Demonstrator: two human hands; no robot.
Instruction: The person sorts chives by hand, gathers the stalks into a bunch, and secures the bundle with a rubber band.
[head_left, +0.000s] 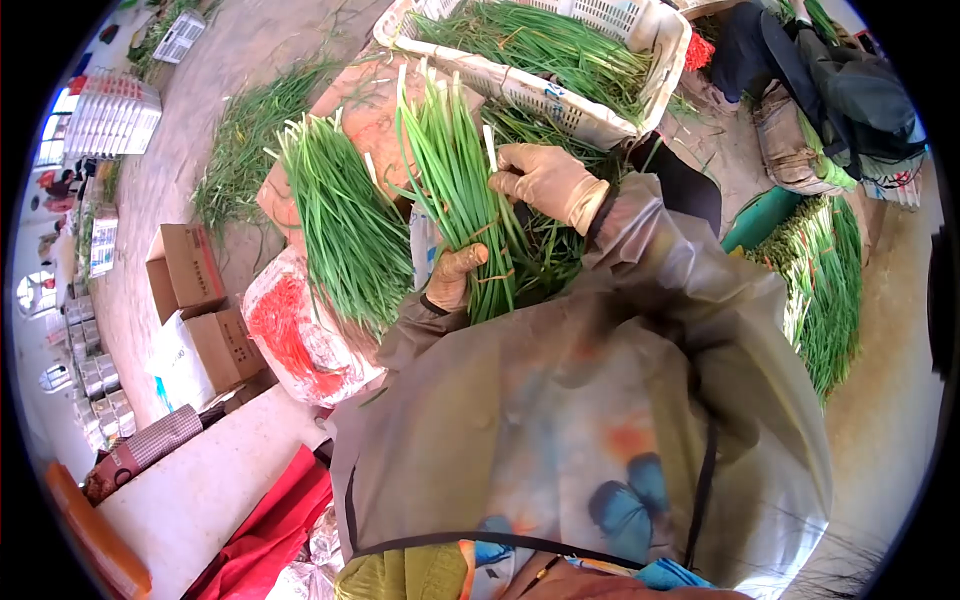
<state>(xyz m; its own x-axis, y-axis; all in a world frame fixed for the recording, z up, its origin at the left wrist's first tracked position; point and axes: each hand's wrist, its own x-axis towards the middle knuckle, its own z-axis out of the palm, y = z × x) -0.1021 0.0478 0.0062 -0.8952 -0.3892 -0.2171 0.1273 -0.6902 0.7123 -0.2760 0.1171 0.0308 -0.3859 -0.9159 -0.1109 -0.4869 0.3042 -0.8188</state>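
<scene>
My left hand (457, 276), in a dirty glove, is wrapped round the lower part of a bundle of long green stalks (450, 150), with a band near that hand. The bundle's pale ends point away from me. My right hand (545, 182), in a tan glove, has its fingers pinched at the bundle's right side, by one pale stalk end (490, 148). Left of the held bundle, a pile of similar green stalks (345, 220) lies on a brown board (375, 125). More loose greens lie beneath my right hand.
A white crate (665, 60) of greens stands ahead. Red ties (290, 335) lie on a white sack to the left, near cardboard boxes (190, 270). Banded greens (825, 290) are at the right. Another person (850, 90) is at the upper right.
</scene>
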